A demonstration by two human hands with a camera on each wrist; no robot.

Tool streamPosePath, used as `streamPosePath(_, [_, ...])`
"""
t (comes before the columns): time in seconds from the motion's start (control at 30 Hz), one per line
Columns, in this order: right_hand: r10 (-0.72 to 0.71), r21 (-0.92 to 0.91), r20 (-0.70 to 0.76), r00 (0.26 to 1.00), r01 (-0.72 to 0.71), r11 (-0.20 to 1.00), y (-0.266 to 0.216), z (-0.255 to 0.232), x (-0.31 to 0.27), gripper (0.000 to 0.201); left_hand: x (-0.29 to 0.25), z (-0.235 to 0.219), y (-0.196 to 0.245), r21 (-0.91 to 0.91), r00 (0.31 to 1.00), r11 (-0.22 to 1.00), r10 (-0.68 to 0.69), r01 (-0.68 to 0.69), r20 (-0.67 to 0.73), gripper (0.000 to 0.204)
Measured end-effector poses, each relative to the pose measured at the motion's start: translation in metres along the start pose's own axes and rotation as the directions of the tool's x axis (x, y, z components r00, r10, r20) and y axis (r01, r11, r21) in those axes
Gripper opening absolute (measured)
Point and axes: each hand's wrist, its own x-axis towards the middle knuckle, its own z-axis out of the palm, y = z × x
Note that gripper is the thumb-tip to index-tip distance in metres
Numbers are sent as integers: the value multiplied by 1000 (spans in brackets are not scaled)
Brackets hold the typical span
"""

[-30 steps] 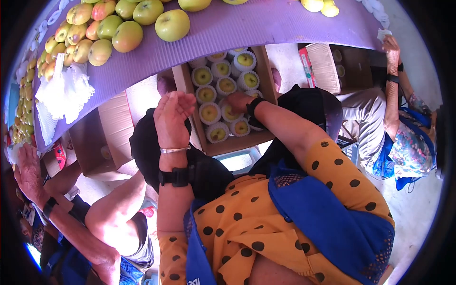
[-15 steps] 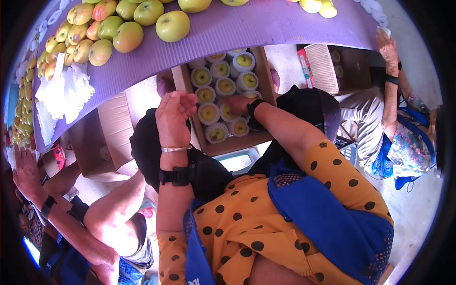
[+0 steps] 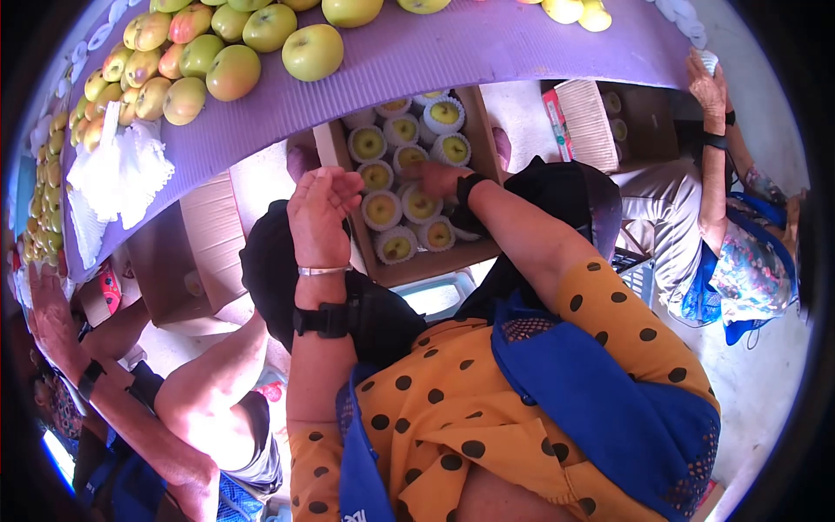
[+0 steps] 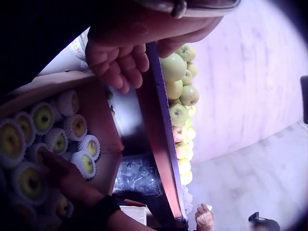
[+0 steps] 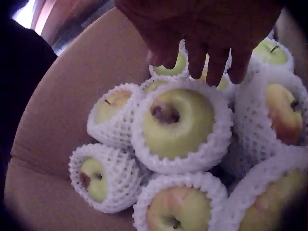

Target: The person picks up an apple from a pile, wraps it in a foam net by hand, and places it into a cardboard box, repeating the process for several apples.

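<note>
Apples in white foam nets (image 3: 380,210) fill a cardboard box (image 3: 325,143) between the person's knees. The right hand (image 3: 441,178) reaches into the box, its fingertips on a netted apple in the middle; in the right wrist view the hand (image 5: 202,33) spreads its fingers downward over the netted apples (image 5: 179,122). Raised beside the box's left edge, the left hand (image 3: 322,209) has loosely bent fingers and holds nothing. The left wrist view shows this hand (image 4: 118,62) palm up, above the box's rim.
A purple-covered table (image 3: 435,61) bears loose apples (image 3: 233,73) and a pile of white foam nets (image 3: 120,174). Open cardboard boxes (image 3: 178,261) stand on both sides. Other people sit left and right, their hands at the table's edge.
The right hand has moved up from a lower netted apple to one farther toward the table. The left hand has barely moved.
</note>
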Motion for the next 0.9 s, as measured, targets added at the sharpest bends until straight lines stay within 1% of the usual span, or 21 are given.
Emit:
streamPosePath(0.03, [0, -1, 0, 1000, 0, 1000, -2, -3, -2, 55, 0, 0, 0, 2, 1000, 1000, 2, -2, -5, 26])
streamPosePath(0.1, [48, 16, -85, 995, -47, 999, -8, -13, -6, 52, 0, 1, 0, 3, 1000, 1000, 5, -5, -9, 26])
streamPosePath(0.13, [48, 15, -86, 995, -47, 999, -3, -12, -3, 52, 0, 1, 0, -1, 1000, 1000, 8, -8, -7, 26])
streamPosePath(0.2, [-38, 16, -134, 990, 41, 999, 7, -10, 4, 49, 0, 1, 0, -5, 1000, 1000, 11, -11, -4, 26])
streamPosePath(0.23, [-39, 15, -135, 990, 41, 999, 10, -5, 4, 49, 0, 1, 0, -5, 1000, 1000, 10, -10, -2, 25])
streamPosePath(0.3, [-220, -177, -110, 969, 199, 964, 11, 8, 1, 48, 1, 0, 0, -5, 1000, 1000, 8, -8, -1, 25])
streamPosePath(0.33, [-221, -177, -109, 969, 199, 964, 9, 14, 0, 48, 1, 0, 0, -4, 1000, 1000, 4, -4, -3, 25])
streamPosePath(0.4, [-120, -266, 4, 993, 117, 957, 5, 23, 0, 48, 1, 0, 0, -2, 1000, 1000, -3, 3, -8, 24])
streamPosePath(0.53, [-90, -310, 3, 996, 87, 947, 1, 26, -4, 46, 1, 0, 0, 10, 1000, 1000, -12, 12, -7, 23])
streamPosePath(0.6, [-95, -314, -48, 994, 75, 946, 4, 31, -2, 45, 1, 0, 0, 2, 1000, 1000, -12, 12, -6, 23])
streamPosePath(0.63, [-96, -316, -48, 994, 76, 946, 7, 32, -1, 45, 1, 1, 0, 4, 1000, 1000, -10, 10, -2, 23])
streamPosePath(0.7, [-95, -162, -78, 992, 81, 983, 13, 32, -1, 45, 1, 1, 0, 7, 1000, 1000, -8, 8, 3, 23])
streamPosePath(0.73, [-95, -162, -82, 992, 81, 983, 16, 31, 0, 45, 1, 1, -1, 8, 1000, 1000, -13, 13, 0, 23])
streamPosePath(0.8, [-97, -86, -59, 994, 92, 992, 18, 27, 0, 51, 2, 1, -1, 8, 1000, 1000, -14, 14, 0, 23])
streamPosePath(0.83, [-99, -87, -60, 993, 94, 992, 16, 25, 0, 51, 1, 1, -1, 7, 1000, 1000, -14, 14, -6, 23])
streamPosePath(0.9, [-28, -115, -37, 999, 24, 993, 11, 23, -3, 58, 0, 0, -1, 5, 1000, 1000, -15, 15, -13, 23])
